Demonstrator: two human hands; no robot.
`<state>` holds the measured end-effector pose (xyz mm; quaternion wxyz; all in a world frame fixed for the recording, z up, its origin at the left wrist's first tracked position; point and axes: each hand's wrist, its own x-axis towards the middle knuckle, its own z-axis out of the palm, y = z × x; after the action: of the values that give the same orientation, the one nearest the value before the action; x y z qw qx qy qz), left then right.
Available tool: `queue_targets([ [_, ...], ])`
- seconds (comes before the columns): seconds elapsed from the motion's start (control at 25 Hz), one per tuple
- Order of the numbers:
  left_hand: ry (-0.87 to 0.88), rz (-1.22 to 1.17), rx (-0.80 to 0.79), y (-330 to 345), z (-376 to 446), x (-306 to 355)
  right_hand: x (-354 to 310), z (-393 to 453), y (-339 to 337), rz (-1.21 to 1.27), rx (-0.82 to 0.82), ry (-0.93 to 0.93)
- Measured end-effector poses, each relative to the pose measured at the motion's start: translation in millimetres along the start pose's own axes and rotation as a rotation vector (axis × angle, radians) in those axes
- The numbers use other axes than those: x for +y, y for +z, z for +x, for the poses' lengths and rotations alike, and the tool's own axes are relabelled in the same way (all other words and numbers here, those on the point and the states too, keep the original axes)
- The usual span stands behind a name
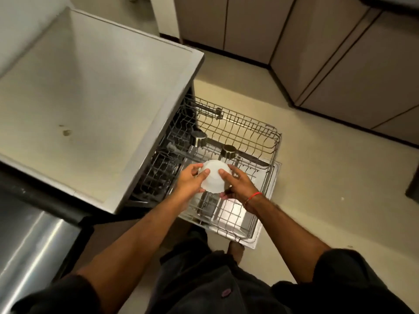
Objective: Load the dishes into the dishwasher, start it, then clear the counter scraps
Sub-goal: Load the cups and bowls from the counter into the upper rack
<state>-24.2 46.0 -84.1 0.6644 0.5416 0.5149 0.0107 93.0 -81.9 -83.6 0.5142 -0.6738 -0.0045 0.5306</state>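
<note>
White bowl [214, 176] upturned between left hand [191, 181] and right hand [238, 185], both gripping it above dishwasher rack [256, 141].

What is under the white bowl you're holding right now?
Beneath the white bowl, gripped by the left hand and right hand, lies the pulled-out wire rack. The bowl and hands hide the rack directly below.

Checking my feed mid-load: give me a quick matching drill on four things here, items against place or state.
Items:
1. white bowl
2. steel cups
3. red thread
4. scrap stain

Places or states:
A. on the countertop
B. around the right wrist
C. upside down in the rack
D. gripped by left hand and right hand

Pairs: 1-D, 2-C, 3-B, 4-A
</note>
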Motion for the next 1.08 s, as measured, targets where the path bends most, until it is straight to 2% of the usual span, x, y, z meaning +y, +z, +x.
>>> queue_targets([
  [0.24,-0.005,0.134,-0.017,21.6,109.2,39.3,-45.4,90.7,8.8,0.029,0.219,0.112],
  [0.56,-0.043,0.199,0.048,65.5,250.1,58.5,-80.4,233.7,0.3,-0.016,0.363,0.185],
  [0.68,-0.054,0.289,0.1,80.7,294.7,55.8,-76.7,268.2,-5.0,0.042,0.366,0.259],
  [0.84,-0.092,0.31,0.091,87.4,325.5,47.7,-69.1,286.7,-3.8,0.094,0.342,0.261],
  [1.08,-0.048,0.209,0.142,74.8,304.1,32.3,-64.0,269.8,0.6,0.199,0.271,0.116],
])
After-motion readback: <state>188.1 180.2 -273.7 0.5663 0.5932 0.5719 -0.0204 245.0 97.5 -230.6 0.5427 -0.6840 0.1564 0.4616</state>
